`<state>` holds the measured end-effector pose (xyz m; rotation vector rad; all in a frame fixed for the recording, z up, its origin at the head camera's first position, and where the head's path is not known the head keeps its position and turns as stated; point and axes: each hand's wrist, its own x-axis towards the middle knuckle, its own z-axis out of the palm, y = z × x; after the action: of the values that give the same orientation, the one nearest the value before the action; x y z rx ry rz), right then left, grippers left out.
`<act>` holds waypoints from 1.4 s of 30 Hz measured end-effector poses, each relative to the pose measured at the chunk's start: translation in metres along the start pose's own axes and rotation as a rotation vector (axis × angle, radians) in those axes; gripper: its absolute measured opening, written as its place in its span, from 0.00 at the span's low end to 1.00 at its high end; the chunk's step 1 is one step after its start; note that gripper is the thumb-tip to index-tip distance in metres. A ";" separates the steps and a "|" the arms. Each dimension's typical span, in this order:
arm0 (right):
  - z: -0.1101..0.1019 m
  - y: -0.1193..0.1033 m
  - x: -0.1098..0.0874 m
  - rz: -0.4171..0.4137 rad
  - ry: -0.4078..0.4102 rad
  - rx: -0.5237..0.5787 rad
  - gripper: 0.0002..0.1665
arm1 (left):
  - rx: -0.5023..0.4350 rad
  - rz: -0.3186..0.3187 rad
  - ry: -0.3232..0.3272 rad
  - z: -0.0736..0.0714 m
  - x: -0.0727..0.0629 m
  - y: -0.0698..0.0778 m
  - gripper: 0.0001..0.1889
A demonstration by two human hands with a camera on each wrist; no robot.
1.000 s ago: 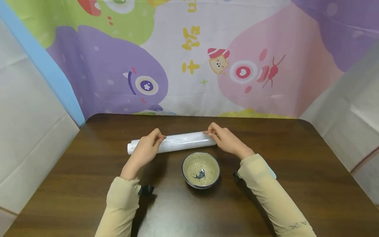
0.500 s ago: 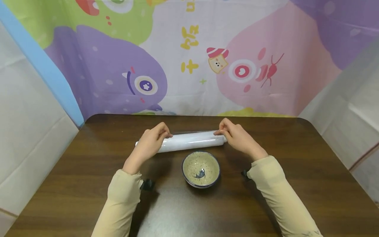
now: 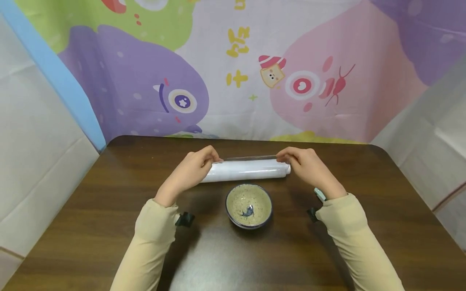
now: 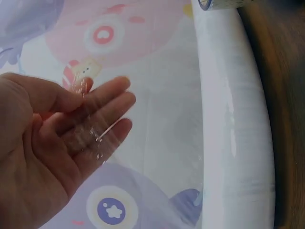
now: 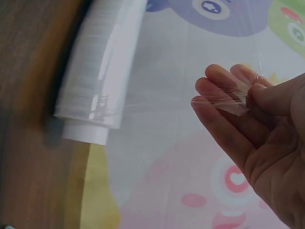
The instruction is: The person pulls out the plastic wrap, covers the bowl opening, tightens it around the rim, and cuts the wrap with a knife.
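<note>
A white roll of cling film [image 3: 247, 169] lies crosswise behind the bowl, its core end showing on the right. My left hand [image 3: 191, 171] pinches the film's loose edge between thumb and forefinger, the other fingers spread behind the clear sheet in the left wrist view. With thumb and fingertip, my right hand [image 3: 309, 169] pinches the opposite corner; the film [image 5: 224, 101] is creased there. Between the hands a thin clear strip stretches just above and beyond the roll. The speckled bowl [image 3: 249, 198] with a dark blue rim stands nearer me, nothing inside but a painted blue motif.
A pale teal object [image 3: 320, 195] lies by my right wrist, partly hidden by the sleeve. Behind the dark wooden table [image 3: 91, 210] hangs a cartoon-printed cloth [image 3: 233, 117]. Black wrist-camera mounts [image 3: 185, 219] stick out below both cuffs.
Both hands have moved to the right and slightly away from me, the right hand further. The roll has shifted right too, and a strip of film now shows between the hands.
</note>
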<state>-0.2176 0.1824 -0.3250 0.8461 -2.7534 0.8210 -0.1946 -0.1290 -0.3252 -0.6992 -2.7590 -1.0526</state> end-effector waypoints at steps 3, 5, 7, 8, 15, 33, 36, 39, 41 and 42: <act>-0.005 -0.002 -0.003 0.001 0.015 -0.015 0.11 | -0.007 0.024 -0.016 0.000 -0.001 0.002 0.11; -0.008 -0.003 -0.005 -0.003 0.023 -0.020 0.10 | -0.007 0.038 -0.022 0.000 -0.002 0.003 0.11; -0.010 -0.004 -0.007 -0.006 0.033 -0.022 0.10 | 0.000 0.048 -0.015 0.000 -0.002 0.004 0.11; -0.012 -0.004 -0.008 -0.006 0.040 -0.023 0.10 | 0.008 0.050 -0.006 -0.001 -0.002 0.005 0.11; -0.022 -0.008 -0.017 0.013 0.075 -0.018 0.11 | 0.012 0.070 0.088 -0.004 -0.001 0.011 0.10; -0.033 -0.022 -0.037 0.007 0.105 -0.051 0.11 | 0.050 0.102 0.113 -0.012 -0.015 0.039 0.11; -0.032 -0.025 -0.044 -0.008 0.113 -0.061 0.12 | 0.069 0.123 0.126 -0.012 -0.021 0.043 0.10; -0.031 -0.028 -0.050 -0.033 0.140 -0.083 0.13 | 0.104 0.161 0.148 -0.011 -0.027 0.047 0.09; -0.031 -0.031 -0.054 -0.051 0.164 -0.100 0.13 | 0.129 0.188 0.169 -0.011 -0.031 0.050 0.09; -0.031 -0.032 -0.056 -0.056 0.172 -0.108 0.13 | 0.138 0.202 0.180 -0.011 -0.033 0.051 0.09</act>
<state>-0.1541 0.2034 -0.3000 0.7892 -2.5859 0.6936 -0.1424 -0.1152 -0.2944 -0.8009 -2.5177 -0.8319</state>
